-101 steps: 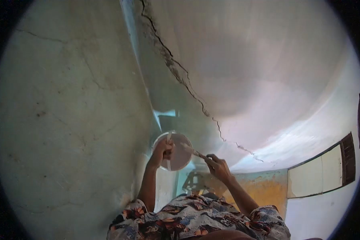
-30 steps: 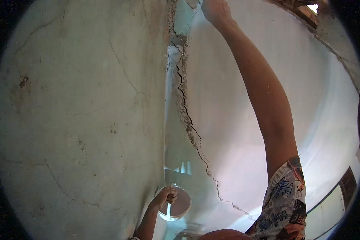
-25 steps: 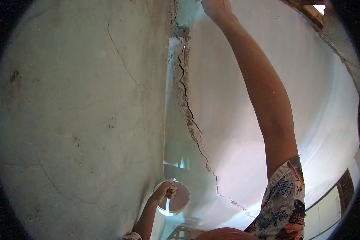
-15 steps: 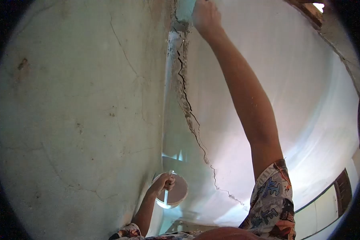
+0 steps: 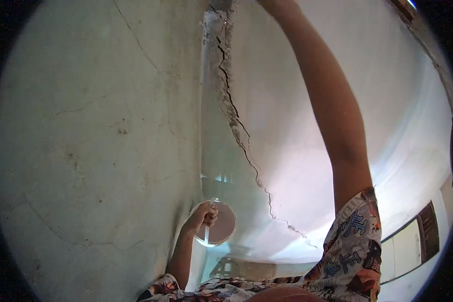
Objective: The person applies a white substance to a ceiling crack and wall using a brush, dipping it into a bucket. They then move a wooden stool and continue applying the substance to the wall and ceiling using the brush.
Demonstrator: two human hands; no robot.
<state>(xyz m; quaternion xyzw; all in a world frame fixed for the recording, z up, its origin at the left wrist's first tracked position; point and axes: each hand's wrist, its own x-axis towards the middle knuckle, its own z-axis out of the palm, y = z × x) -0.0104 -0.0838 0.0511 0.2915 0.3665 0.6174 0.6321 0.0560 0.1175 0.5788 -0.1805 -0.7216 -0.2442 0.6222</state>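
Your left hand [image 5: 205,215] is closed round the white handle [image 5: 207,235] of the bucket [image 5: 235,221]. The bucket hangs low, near the corner where the green wall [image 5: 95,161] meets the pale wall [image 5: 297,126]. You can see the pinkish stuff [image 5: 223,219] inside it. Keep your fingers wrapped snug round that handle, and let the bucket hang flat so nothing slops over the side. Keep it a little off the green wall too, because a bump there could tip it.

Your right arm [image 5: 332,105] goes way up, and your right hand [image 5: 283,6] is cut off by the top of the view. I cannot tell if it is open or shut, or if it has anything in it. The sleeve [image 5: 355,226] sits well below the elbow end of that long reach.

A long dark crack [image 5: 228,83] runs down the pale wall. It starts up high by a rough, chipped patch [image 5: 215,20], then bends away from the corner and gets thin near the bottom. Your right hand is up high, to the right of that rough patch. Go slow and soft up there, since the chipped bits look like they could crumble. A reach that high can make you wobble, so keep your feet steady and tip your head back a bit so you can see your fingers
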